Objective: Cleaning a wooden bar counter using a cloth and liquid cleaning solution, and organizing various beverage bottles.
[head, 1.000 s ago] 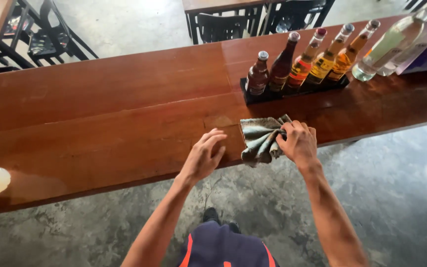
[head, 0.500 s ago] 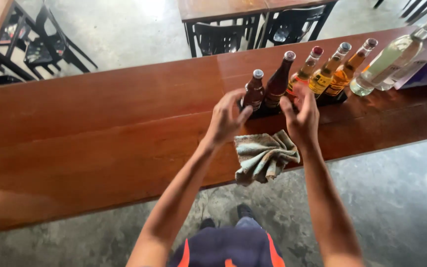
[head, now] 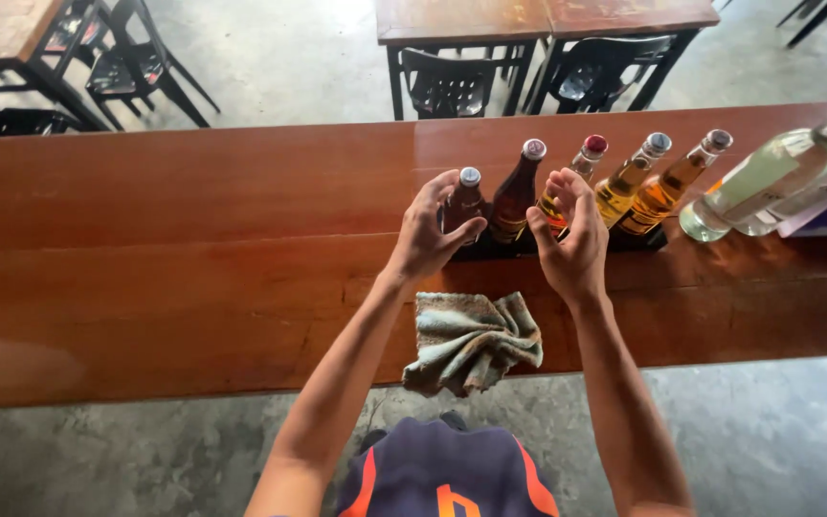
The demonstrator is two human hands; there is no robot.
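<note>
- Left hand [head: 430,233]: fingers curled around the short dark brown bottle [head: 465,203], thumb on its near side, the other fingers over its shoulder. Contact appears made, so the fingers are closed on it.
- Right hand [head: 571,239]: fingers spread apart and slightly bent, palm turned toward the left. It sits just in front of the amber bottle with the red cap [head: 576,177] and beside the tall dark brown bottle [head: 515,194]. Whether any fingertip touches glass cannot be told; nothing is gripped.
- Bottle row: five capped bottles stand upright, side by side, in a low black tray [head: 648,240] on the far half of the counter [head: 165,249]. From the left: short dark brown, tall dark brown, then three amber ones.
- Right of the tray: a clear bottle [head: 768,182] with pale contents stands just beside the last amber bottle.
- Cloth [head: 471,340]: a crumpled grey-green rag lies at the near edge of the counter, between the two forearms, partly hanging over the edge. Neither hand touches it.
- Surroundings: wooden tables [head: 547,17] and black chairs [head: 447,86] stand on the concrete floor beyond the counter.
</note>
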